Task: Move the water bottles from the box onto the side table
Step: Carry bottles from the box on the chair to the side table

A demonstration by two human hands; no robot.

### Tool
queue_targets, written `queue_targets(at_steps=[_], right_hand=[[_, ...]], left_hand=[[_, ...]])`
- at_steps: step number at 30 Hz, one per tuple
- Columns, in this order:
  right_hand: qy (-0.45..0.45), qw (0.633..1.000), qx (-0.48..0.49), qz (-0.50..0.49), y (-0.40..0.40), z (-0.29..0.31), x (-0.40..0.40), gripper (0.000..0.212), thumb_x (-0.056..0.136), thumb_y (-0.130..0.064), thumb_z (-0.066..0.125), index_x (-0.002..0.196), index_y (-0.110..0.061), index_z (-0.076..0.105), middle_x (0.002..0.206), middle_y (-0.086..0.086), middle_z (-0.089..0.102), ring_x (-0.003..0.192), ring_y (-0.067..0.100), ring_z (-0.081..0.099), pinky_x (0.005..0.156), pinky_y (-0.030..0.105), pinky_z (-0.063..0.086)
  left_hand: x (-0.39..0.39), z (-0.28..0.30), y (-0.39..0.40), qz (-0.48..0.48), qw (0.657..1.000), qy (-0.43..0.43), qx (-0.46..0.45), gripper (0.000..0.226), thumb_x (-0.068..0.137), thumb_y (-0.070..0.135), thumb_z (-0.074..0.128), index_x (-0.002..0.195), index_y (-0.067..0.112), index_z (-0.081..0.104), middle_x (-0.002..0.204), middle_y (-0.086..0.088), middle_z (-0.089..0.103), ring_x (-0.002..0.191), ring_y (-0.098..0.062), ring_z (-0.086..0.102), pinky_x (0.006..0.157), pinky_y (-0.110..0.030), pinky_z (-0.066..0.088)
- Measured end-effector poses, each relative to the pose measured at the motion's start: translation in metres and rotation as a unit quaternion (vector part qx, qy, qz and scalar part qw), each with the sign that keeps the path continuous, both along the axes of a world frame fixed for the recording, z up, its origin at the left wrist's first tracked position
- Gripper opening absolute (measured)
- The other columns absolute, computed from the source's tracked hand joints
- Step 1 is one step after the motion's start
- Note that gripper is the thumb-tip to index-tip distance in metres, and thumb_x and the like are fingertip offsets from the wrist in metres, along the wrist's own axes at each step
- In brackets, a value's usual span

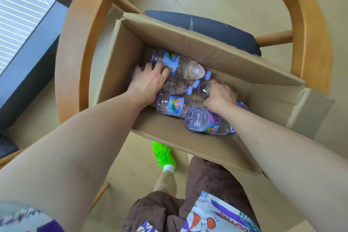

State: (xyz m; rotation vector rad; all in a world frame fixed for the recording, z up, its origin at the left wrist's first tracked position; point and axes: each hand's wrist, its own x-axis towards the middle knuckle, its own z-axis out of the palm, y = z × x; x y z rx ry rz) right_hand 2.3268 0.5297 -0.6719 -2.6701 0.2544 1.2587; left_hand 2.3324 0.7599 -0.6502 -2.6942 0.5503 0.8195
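The left hand (pixel 150 79) reaches into the box (pixel 188 43) with its fingers curled over a bottle, which it hides almost wholly; the fingertips also touch the labelled far bottle (pixel 178 64) lying along the back wall. Whether the hand has truly closed round the hidden one or only rests on it I cannot tell. The right hand (pixel 220 94) is curled round the neck end of a bottle (pixel 204 88) whose purple cap points left, and seems to grip it.

Around the hands, more bottles lie on their sides on the box floor: a middle bottle (pixel 177 86) just beside the left hand, a near bottle (pixel 173 106) with a bright label, and a tilted bottle (pixel 207 121) propped against the right forearm. All are still in the box; the side table is not in view.

The risks, as I judge them:
- The bottles are smooth and round, so a loose one-handed hold near the neck could slip as it lifts.
- The tilted bottle leans on the forearm; drawing that arm out may send it rolling against the others.
- The box sits on a chair (pixel 84 24) with its near edge overhanging the seat, so pressing down on the front flap or dragging a bottle against the wall could tip it toward the person's green shoe (pixel 165 156).
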Motion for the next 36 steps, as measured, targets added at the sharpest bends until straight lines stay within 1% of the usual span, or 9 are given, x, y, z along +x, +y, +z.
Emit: queue_targets(at_steps=[6, 12, 15, 17, 20, 24, 30, 34, 36], right_hand=[[-0.039, 0.999, -0.012, 0.006, 0.002, 0.005, -0.004, 0.071, 0.071, -0.036, 0.084, 0.126, -0.018, 0.044, 0.13, 0.013, 0.047, 0.124, 0.033, 0.043, 0.095, 0.046, 0.041], [-0.065, 0.998, 0.004, -0.004, 0.002, 0.019, -0.008, 0.06, 0.073, -0.029, 0.08, 0.124, -0.019, 0.051, 0.129, 0.014, 0.044, 0.121, 0.035, 0.042, 0.093, 0.044, 0.041], [-0.08, 0.996, 0.02, -0.016, 0.0, 0.03, -0.012, 0.053, 0.075, -0.024, 0.077, 0.121, -0.019, 0.053, 0.127, 0.015, 0.043, 0.118, 0.036, 0.043, 0.093, 0.042, 0.043], [-0.092, 0.995, 0.036, -0.03, -0.002, 0.038, -0.014, 0.046, 0.074, -0.018, 0.073, 0.116, -0.018, 0.055, 0.124, 0.015, 0.044, 0.115, 0.038, 0.045, 0.093, 0.042, 0.047], [-0.115, 0.99, 0.068, -0.045, -0.003, 0.054, -0.015, 0.038, 0.074, -0.014, 0.07, 0.109, -0.016, 0.057, 0.118, 0.016, 0.046, 0.111, 0.039, 0.048, 0.091, 0.042, 0.048], [-0.159, 0.979, 0.102, -0.08, 0.002, 0.084, -0.014, 0.048, 0.069, -0.017, 0.076, 0.114, -0.02, 0.057, 0.112, 0.01, 0.047, 0.109, 0.036, 0.053, 0.084, 0.034, 0.046], [-0.208, 0.961, 0.146, -0.107, 0.016, 0.145, -0.022, 0.062, 0.06, -0.02, 0.085, 0.115, -0.024, 0.057, 0.101, 0.0, 0.04, 0.104, 0.029, 0.054, 0.077, 0.028, 0.037], [-0.256, 0.943, 0.174, -0.124, 0.03, 0.204, -0.035, 0.067, 0.054, -0.025, 0.091, 0.114, -0.019, 0.061, 0.11, 0.008, 0.056, 0.102, 0.028, 0.056, 0.078, 0.029, 0.04], [-0.287, 0.929, 0.19, -0.136, 0.04, 0.237, -0.045, 0.066, 0.049, -0.026, 0.091, 0.109, -0.019, 0.064, 0.107, 0.009, 0.063, 0.1, 0.028, 0.059, 0.077, 0.028, 0.042]], left_hand=[[-0.008, 0.0, 0.006, -0.015, 0.999, -0.033, -0.006, 0.054, 0.076, 0.011, 0.07, 0.122, 0.01, 0.043, 0.117, -0.01, 0.047, 0.097, -0.033, 0.052, 0.074, -0.046, 0.051], [-0.005, 0.01, 0.003, 0.051, 0.998, 0.002, -0.026, 0.061, 0.074, 0.016, 0.077, 0.124, 0.014, 0.042, 0.123, -0.008, 0.045, 0.106, -0.033, 0.049, 0.073, -0.046, 0.046], [-0.005, 0.02, 0.001, 0.111, 0.992, 0.034, -0.056, 0.062, 0.075, 0.022, 0.079, 0.121, 0.014, 0.04, 0.121, -0.008, 0.051, 0.107, -0.033, 0.052, 0.078, -0.048, 0.048], [-0.004, 0.028, 0.001, 0.175, 0.976, 0.056, -0.113, 0.062, 0.07, 0.021, 0.081, 0.116, 0.011, 0.04, 0.117, -0.012, 0.054, 0.105, -0.036, 0.055, 0.077, -0.048, 0.05], [-0.003, 0.043, -0.001, 0.265, 0.939, 0.042, -0.217, 0.06, 0.063, 0.018, 0.08, 0.108, 0.008, 0.042, 0.108, -0.014, 0.055, 0.098, -0.037, 0.058, 0.072, -0.038, 0.043], [-0.001, 0.073, -0.008, 0.36, 0.888, 0.02, -0.284, 0.058, 0.059, 0.025, 0.079, 0.1, 0.013, 0.04, 0.097, -0.003, 0.055, 0.085, -0.028, 0.056, 0.067, -0.033, 0.039], [-0.008, 0.144, -0.005, 0.388, 0.856, -0.012, -0.34, 0.067, 0.051, 0.027, 0.084, 0.1, 0.012, 0.04, 0.092, -0.003, 0.057, 0.081, -0.023, 0.058, 0.058, -0.036, 0.044], [-0.026, 0.209, 0.007, 0.396, 0.834, -0.059, -0.381, 0.068, 0.054, 0.024, 0.086, 0.105, 0.011, 0.041, 0.097, -0.004, 0.057, 0.086, -0.022, 0.058, 0.066, -0.04, 0.051], [-0.039, 0.243, 0.015, 0.406, 0.814, -0.081, -0.408, 0.066, 0.057, 0.022, 0.084, 0.107, 0.013, 0.041, 0.095, -0.001, 0.057, 0.083, -0.017, 0.059, 0.061, -0.034, 0.051]])
